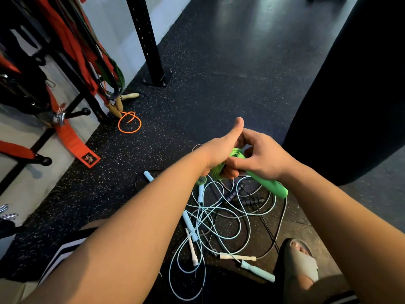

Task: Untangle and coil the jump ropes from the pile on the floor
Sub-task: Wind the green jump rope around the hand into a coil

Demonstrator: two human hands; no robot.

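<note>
Cords of several jump ropes lie knotted in a pile on the speckled rubber floor under the hands: pale blue lines and handles, two white handles, a dark-handled black rope. Above it, a green jump rope is bunched into a tight coil, its green handle jutting down-right beneath the right wrist. The left hand grips the coil, fingers curled under, thumb raised; the right hand pinches the same bundle from the other side. A black punching bag is close on the right, a sandalled foot borders the pile, and open floor stretches ahead toward the rack post.
</note>
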